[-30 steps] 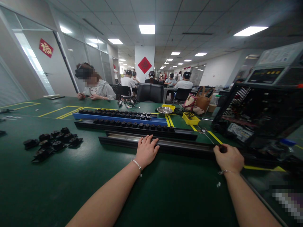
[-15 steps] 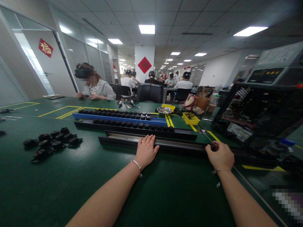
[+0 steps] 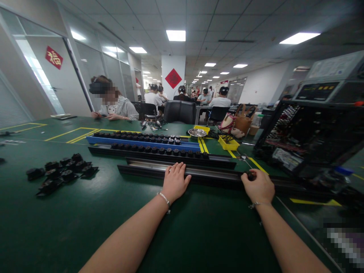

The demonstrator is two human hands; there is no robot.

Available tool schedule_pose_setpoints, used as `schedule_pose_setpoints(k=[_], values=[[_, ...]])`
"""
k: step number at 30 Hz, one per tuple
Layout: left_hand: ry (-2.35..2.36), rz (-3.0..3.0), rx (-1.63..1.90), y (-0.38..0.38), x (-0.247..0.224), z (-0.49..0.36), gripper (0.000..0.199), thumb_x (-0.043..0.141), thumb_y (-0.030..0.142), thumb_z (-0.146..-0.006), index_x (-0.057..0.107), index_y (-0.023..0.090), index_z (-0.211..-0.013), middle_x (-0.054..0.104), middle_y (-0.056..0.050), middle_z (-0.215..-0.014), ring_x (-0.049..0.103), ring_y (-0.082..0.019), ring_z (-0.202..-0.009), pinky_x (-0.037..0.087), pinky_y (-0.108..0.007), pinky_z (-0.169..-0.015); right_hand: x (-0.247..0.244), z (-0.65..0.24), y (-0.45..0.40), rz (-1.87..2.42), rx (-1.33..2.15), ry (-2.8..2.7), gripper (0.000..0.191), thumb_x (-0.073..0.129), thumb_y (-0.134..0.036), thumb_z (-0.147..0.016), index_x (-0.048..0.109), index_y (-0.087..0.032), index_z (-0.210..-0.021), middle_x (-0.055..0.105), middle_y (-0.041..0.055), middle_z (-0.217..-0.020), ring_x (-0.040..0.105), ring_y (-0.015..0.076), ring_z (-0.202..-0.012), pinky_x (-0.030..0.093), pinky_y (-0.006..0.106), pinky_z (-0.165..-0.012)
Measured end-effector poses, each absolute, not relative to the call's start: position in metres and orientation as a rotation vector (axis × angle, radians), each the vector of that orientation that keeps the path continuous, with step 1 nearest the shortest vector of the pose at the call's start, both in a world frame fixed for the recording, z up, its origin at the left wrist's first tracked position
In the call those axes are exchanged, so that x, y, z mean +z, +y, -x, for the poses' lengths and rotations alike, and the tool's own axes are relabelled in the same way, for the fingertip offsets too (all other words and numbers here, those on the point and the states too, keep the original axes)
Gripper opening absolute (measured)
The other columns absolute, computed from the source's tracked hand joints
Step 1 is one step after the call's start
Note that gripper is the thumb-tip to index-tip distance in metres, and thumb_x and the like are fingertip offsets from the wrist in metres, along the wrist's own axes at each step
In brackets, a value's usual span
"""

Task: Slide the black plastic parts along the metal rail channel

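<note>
My left hand (image 3: 176, 182) lies with spread fingers on the near black rail (image 3: 210, 177), a long channel with a shiny inner strip. Further right, my right hand (image 3: 259, 186) pinches a small black part (image 3: 250, 175) at the same rail. Behind it stand a black rail filled with a row of small black parts (image 3: 169, 151) and a blue rail (image 3: 136, 142) with another such row. A pile of loose black parts (image 3: 68, 174) rests on the green table to the left.
A metal bowl (image 3: 197, 133) and a yellow tray (image 3: 228, 143) stand at the back. An open computer case (image 3: 315, 140) is at the right. A person (image 3: 113, 106) sits across the table at the left.
My right hand has moved a little to the left along the rail with the small black part. My left hand has stayed in place.
</note>
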State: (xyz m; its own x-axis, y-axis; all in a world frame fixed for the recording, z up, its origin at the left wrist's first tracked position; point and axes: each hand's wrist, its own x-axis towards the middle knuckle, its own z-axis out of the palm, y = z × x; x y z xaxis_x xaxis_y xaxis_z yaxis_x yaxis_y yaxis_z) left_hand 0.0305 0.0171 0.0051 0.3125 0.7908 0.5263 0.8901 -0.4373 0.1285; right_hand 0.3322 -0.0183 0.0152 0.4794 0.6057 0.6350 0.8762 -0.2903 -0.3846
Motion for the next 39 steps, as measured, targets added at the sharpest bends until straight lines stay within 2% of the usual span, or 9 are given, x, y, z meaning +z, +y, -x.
schedule_pose_setpoints(k=[10, 39], values=[[-1.530, 2.359, -0.777, 0.018, 0.003, -0.031, 0.049, 0.031, 0.046, -0.091, 0.047, 0.021, -0.129, 0.050, -0.006, -0.134, 0.039, -0.022, -0.126, 0.029, -0.041, -0.104, 0.016, -0.320, -0.015, 1.988, -0.470, -1.279, 0.026, 0.050, -0.040, -0.071, 0.060, -0.019, -0.081, 0.059, 0.0063, -0.082, 0.055, 0.0225, -0.078, 0.040, 0.034, -0.068], [-1.537, 2.360, -0.772, 0.018, 0.003, -0.030, 0.049, 0.033, 0.046, -0.090, 0.047, 0.021, -0.129, 0.050, -0.006, -0.134, 0.040, -0.022, -0.125, 0.029, -0.042, -0.103, 0.019, -0.300, -0.013, 1.904, -0.271, -1.338, 0.029, 0.053, -0.044, -0.073, 0.060, -0.019, -0.086, 0.060, 0.0057, -0.084, 0.056, 0.0198, -0.073, 0.042, 0.034, -0.067]])
